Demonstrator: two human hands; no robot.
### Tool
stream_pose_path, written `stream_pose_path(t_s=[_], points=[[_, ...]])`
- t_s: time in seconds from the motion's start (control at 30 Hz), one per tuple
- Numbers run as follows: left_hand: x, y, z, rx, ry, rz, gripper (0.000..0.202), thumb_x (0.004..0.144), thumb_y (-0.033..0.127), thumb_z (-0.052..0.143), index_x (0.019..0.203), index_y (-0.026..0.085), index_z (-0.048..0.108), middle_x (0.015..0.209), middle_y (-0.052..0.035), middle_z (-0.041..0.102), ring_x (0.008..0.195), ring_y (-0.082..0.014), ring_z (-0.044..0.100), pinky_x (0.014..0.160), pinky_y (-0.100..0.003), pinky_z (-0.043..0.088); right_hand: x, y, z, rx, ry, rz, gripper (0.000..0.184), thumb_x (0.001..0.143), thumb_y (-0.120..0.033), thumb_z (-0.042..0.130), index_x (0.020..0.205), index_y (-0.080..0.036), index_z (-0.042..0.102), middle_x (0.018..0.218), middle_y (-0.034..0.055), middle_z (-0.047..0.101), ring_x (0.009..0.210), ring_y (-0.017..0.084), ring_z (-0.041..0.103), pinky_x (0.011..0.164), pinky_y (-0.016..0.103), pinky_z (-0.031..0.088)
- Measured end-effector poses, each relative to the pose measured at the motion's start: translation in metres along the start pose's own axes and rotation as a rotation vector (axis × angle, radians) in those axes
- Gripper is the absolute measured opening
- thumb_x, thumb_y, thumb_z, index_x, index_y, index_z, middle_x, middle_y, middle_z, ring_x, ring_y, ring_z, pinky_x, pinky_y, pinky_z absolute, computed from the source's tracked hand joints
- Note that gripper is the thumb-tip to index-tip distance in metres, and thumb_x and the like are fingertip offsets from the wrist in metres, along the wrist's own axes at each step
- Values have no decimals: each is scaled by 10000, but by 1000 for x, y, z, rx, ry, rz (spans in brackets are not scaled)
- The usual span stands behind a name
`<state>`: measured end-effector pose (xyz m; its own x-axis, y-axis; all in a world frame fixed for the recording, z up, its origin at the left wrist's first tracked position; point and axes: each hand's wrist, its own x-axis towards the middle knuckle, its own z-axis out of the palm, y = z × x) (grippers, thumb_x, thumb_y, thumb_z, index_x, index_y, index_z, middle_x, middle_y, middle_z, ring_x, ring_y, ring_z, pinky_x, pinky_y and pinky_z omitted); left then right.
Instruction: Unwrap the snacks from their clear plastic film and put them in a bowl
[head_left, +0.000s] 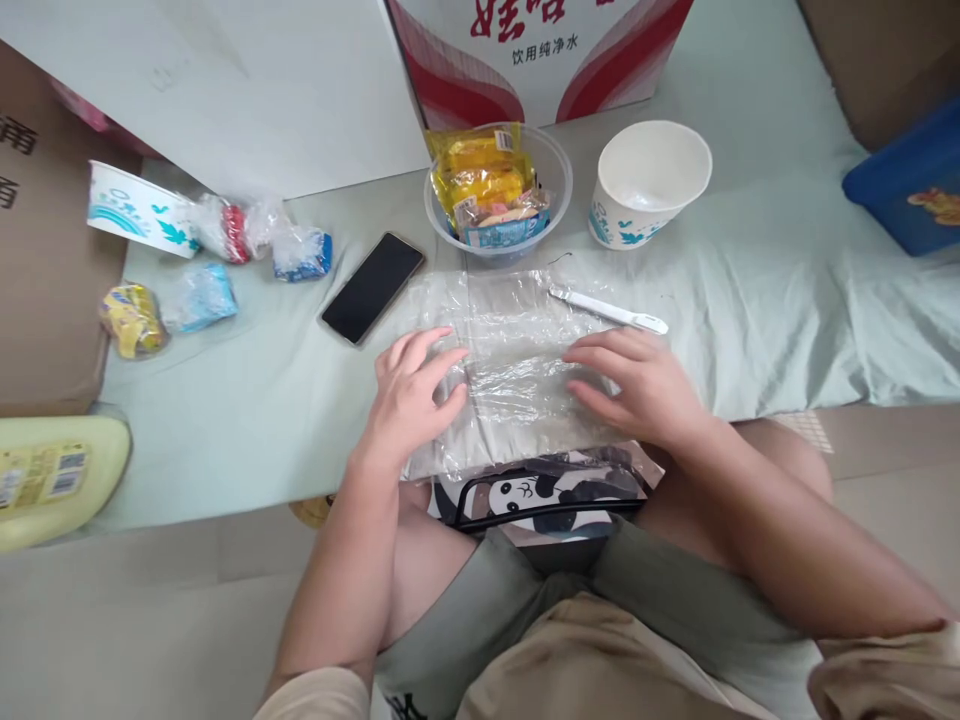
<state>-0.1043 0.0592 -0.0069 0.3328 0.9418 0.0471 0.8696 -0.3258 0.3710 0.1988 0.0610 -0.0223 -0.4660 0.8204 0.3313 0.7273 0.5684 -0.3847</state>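
A clear plastic sheet or bag (517,375) lies spread and wrinkled on the pale green cloth in front of me. My left hand (416,390) rests on its left side, fingers apart and slightly bent. On the right side, my right hand (630,385) touches the plastic with its fingers spread. Neither hand grips anything. Just beyond my right fingers lies a white utility knife (611,308). A black phone (373,288) is past my left hand. Behind the plastic stands a clear bowl (559,190) of yellow and blue snack packets (487,190).
A white paper tub (652,175) stands right of the bowl, and another (139,210) lies tipped at left. Several plastic-wrapped bundles (202,295) sit near it. Cartons (540,60) line the back. A blue bin (911,180) is at right, a yellow-green jug (60,475) at left.
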Motion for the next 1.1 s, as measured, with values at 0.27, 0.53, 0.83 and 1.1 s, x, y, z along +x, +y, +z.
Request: stream_pose_path(t_s=[0.27, 0.53, 0.83, 1.1], points=[[-3, -42, 3, -151, -44, 46, 376, 898, 322, 640, 1250, 224, 729, 1416, -97, 663, 1324, -301, 591, 1163, -538, 432, 2, 7, 23, 21, -86, 30, 220, 1010, -304, 539, 984, -223, 742, 1197, 81, 739, 1080, 279, 665, 893, 441, 484], [-19, -29, -18, -759, 104, -58, 179, 829, 378, 726, 790, 213, 781, 789, -52, 778, 838, -237, 755, 888, -427, 611, -2, 0, -11, 521, 12, -28, 114, 970, -254, 580, 879, -227, 644, 729, 2, 678, 672, 146, 623, 725, 332, 498], [2, -28, -21, -1069, 135, -719, 184, 767, 336, 747, 825, 184, 660, 578, 14, 618, 567, -143, 643, 562, -241, 543, 6, 7, -6, 999, -221, 434, 315, 876, -370, 717, 1103, -203, 578, 829, 7, 611, 690, 116, 609, 623, 264, 511], [4, -32, -17, -1133, -47, -701, 652, 689, 257, 799, 1260, 258, 486, 900, 1, 714, 663, -141, 702, 535, -207, 525, 6, 10, 2, 986, -2, 618, 405, 913, -355, 671, 1263, -287, 479, 1051, 18, 513, 535, 46, 523, 424, 216, 440]])
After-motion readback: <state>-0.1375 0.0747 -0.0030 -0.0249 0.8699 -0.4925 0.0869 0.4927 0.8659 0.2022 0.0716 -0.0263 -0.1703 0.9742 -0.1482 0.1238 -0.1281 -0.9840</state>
